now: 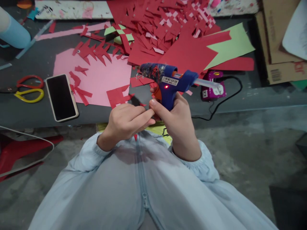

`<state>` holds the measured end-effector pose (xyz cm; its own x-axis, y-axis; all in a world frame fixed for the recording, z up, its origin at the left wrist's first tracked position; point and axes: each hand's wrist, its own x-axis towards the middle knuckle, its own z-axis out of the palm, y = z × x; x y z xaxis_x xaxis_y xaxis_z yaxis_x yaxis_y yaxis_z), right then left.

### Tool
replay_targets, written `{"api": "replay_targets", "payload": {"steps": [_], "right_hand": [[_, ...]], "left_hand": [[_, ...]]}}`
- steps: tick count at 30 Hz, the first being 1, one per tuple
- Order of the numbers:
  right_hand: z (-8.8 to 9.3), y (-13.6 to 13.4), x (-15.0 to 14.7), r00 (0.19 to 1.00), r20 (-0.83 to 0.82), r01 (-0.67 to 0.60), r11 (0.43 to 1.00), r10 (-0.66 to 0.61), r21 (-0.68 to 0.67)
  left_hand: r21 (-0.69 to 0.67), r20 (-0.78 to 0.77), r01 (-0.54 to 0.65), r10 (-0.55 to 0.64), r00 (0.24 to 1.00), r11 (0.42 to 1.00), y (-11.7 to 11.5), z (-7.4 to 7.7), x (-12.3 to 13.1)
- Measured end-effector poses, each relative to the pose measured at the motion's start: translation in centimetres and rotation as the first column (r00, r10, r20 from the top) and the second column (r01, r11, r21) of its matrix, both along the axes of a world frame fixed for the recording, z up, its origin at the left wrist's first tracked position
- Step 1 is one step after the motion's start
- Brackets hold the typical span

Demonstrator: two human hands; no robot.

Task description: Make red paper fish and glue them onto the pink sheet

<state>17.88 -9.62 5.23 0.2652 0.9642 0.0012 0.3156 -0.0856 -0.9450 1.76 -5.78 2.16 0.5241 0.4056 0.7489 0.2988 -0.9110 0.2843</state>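
My right hand (178, 123) is wrapped round the handle of a blue hot glue gun (169, 92), whose nozzle points left. A clear glue stick (207, 83) sticks out of its back, and a small red light glows on its side. My left hand (129, 120) is closed just left of the handle, its fingertips meeting my right thumb. Whatever may be between those fingers is hidden. Beyond my left hand lies a red woven paper piece (117, 95) on a pink paper sheet (100, 76). Red paper fish shapes (83, 51) rest at that sheet's top edge.
A phone (61, 97) and scissors (30, 89) lie at left, near a blue bottle (14, 30). Red paper scraps (160, 28) pile at the back. A purple plug adapter (213, 86) with a black cord and cardboard (283, 75) are on the right.
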Motion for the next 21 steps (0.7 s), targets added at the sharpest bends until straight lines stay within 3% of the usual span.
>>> {"api": "replay_targets", "payload": {"steps": [8,16,21], "right_hand": [[-0.1,-0.3,-0.3,0.999,0.03,-0.017,0.999,0.018,-0.032],[0.4,-0.4,-0.2,0.992,0.128,0.007,0.999,-0.013,0.05],[0.5,-0.5,-0.2,0.994,0.107,0.012,0.997,-0.02,0.074]], "left_hand": [[-0.191,0.103,-0.059,0.079,0.991,0.98,-1.1,1.4,0.4],[-0.092,0.178,-0.031,0.047,0.983,0.995,-0.7,1.0,0.8],[-0.074,0.122,-0.044,0.053,0.991,0.996,-0.6,0.7,0.7]]}}
